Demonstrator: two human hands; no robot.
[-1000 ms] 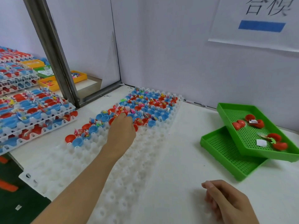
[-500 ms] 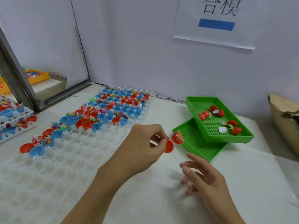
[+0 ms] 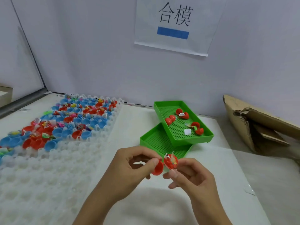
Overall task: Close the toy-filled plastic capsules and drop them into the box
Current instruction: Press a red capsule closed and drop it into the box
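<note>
An open red capsule (image 3: pixel 164 164) with a wrapped toy in one half is held above the table in front of me. My left hand (image 3: pixel 131 169) pinches the empty half (image 3: pixel 157 168). My right hand (image 3: pixel 191 177) pinches the toy-filled half (image 3: pixel 170 161). The two halves hang side by side, still apart. A white cell tray (image 3: pixel 53 161) on the left carries several open red and blue capsules (image 3: pixel 76 120) with toys. The cardboard box (image 3: pixel 253 124) lies at the far right.
Two stacked green perforated trays (image 3: pixel 164 142) stand behind my hands; the upper one holds several red capsules (image 3: pixel 182 114) and a white slip. A paper sign (image 3: pixel 175 25) hangs on the back wall. A metal frame (image 3: pixel 22 101) borders the table on the left.
My left hand lifted a red capsule out of the white tray and brought it to the middle. My right hand rose off the table and took hold of the toy-filled half.
</note>
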